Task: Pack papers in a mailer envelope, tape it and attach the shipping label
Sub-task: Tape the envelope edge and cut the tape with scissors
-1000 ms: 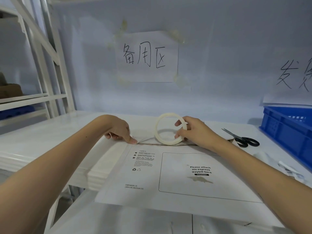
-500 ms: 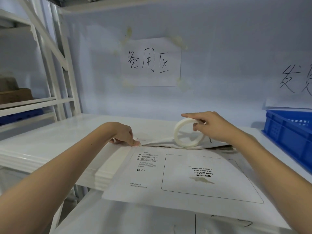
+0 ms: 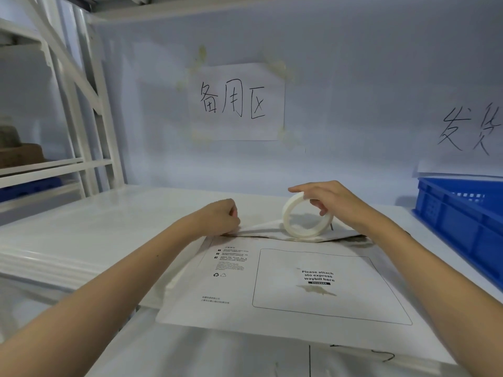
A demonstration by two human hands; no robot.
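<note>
Far left: white shelving frame, nothing task-related on it. Moving right, left hand sits at the mailer envelope's far-left corner, fingers curled tight and pressing down at the flap edge — looks like it pins the free tape end there, though the tape strip itself is too thin and pale to make out. Envelope lies flat on the white surface, printed side up, waybill box facing the person, flap at the far edge partly lifted with a dark gap under it.

Centre-right: right hand holds the tape roll upright on the flap, index finger over the top, thumb through the core. Grasping the roll, not squeezing hard. Blue crate at far right, well apart. Handwritten signs on the back wall.

Step in hand, as judged: running tape along the flap seam, left to right.

To do it well:
- keep the left hand anchored until the strip has bonded
- roll low, tape near-parallel to the flap, steady tension so it doesn't wrinkle
- push the flap flat ahead of the roll; that gap needs closing or tape bridges it
- centre the strip over the seam, half on flap, half on body
- keep it clear of the waybill box

Shipping label not yet attached.
</note>
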